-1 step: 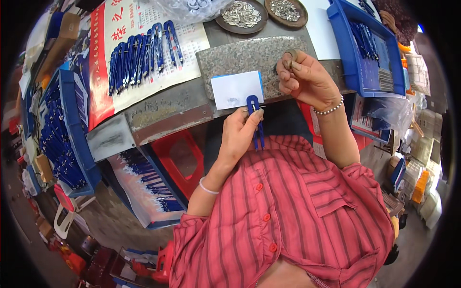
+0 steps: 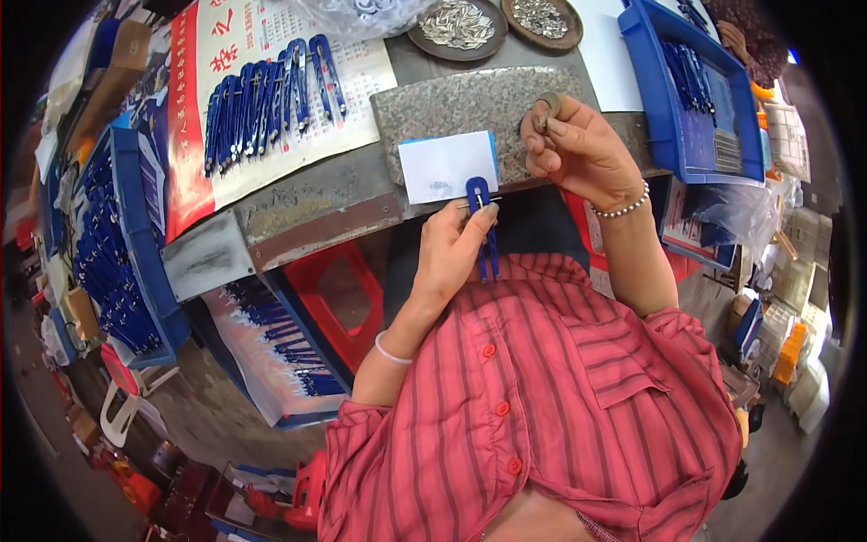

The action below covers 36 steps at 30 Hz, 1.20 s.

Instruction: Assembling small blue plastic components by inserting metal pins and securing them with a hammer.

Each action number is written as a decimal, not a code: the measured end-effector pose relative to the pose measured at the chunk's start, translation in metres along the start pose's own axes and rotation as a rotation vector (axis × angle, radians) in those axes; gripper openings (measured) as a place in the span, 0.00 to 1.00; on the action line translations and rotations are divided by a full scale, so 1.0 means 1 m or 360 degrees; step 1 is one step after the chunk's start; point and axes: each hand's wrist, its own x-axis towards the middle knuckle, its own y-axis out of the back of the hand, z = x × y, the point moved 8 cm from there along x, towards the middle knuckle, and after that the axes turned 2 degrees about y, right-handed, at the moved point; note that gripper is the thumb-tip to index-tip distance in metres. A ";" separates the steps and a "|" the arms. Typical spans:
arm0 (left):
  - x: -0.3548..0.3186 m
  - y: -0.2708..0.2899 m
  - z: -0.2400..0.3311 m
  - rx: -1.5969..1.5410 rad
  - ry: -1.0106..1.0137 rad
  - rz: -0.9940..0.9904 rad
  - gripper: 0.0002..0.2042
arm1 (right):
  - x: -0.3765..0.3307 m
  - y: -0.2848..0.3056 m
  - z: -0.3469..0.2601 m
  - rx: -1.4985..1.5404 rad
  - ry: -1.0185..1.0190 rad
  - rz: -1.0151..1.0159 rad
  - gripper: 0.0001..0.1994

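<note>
At the bench edge, left hand (image 2: 456, 253) pinches 1 blue clip (image 2: 483, 226) below the white card (image 2: 447, 165), same as before. Right hand (image 2: 578, 149) stays closed around small metal pieces (image 2: 545, 110) over the granite slab (image 2: 461, 108); nothing moved.

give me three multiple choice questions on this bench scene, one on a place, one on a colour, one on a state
1. Where does the white card lie?
A. on the stone slab
B. in the blue tray
C. on the floor

2. What colour is the clip in the left hand?
A. red
B. blue
C. green

3. How is the right hand?
A. flat on the bench
B. raised, fingers pinching a small metal piece
C. resting in the lap

Answers:
1 A, the card sits on the grey stone slab at the bench edge.
2 B, the clip is plainly blue.
3 B, the hand is lifted with something small in its fingertips.
</note>
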 end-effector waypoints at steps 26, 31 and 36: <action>0.002 0.000 0.000 -0.0155 -0.0124 0.0065 0.16 | -0.008 -0.055 0.025 -0.2908 0.0837 -0.0227 0.07; 0.002 0.000 -0.001 -0.0183 -0.0130 0.0064 0.17 | -0.005 -0.055 0.025 -0.2973 0.0741 -0.0237 0.07; 0.002 0.000 -0.002 -0.0178 -0.0137 0.0067 0.18 | -0.002 -0.055 0.026 -0.3016 0.0604 -0.0238 0.07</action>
